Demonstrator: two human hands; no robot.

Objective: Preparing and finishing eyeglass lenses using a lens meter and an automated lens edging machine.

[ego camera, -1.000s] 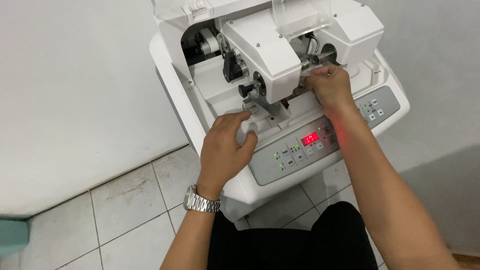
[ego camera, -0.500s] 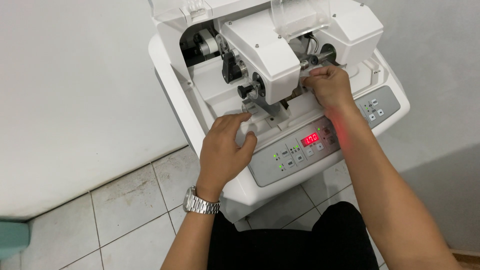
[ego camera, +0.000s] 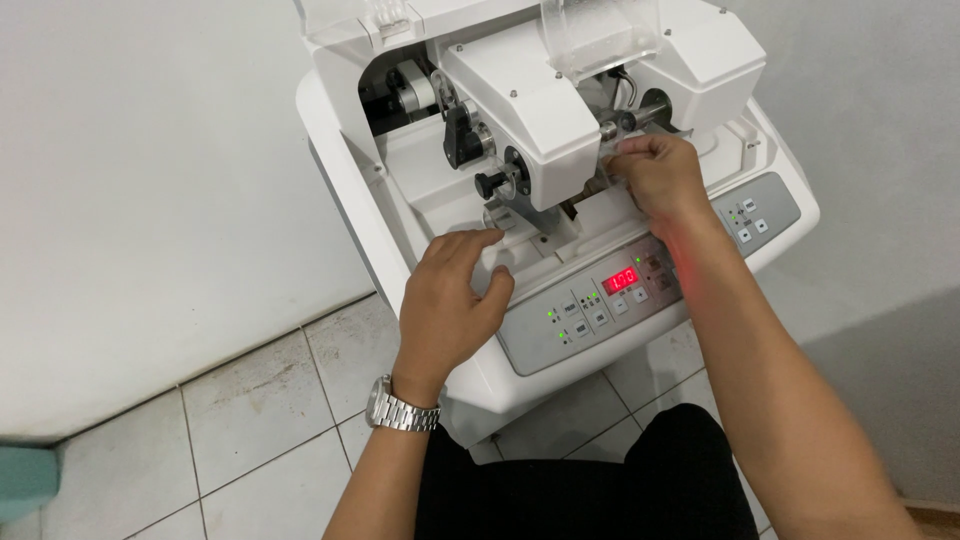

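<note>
Hands [ego camera: 450, 300] [ego camera: 655, 175] rest on white machine [ego camera: 350, 130] above grey panel [ego camera: 560, 330].

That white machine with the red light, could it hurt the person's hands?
Maybe. The right hand has its fingers tucked in by the metal shaft under the white machine head, so they might get pinched if parts move. The red display is lit, so the power seems on. The left hand rests beside the grey button panel and might bump a button.
</note>
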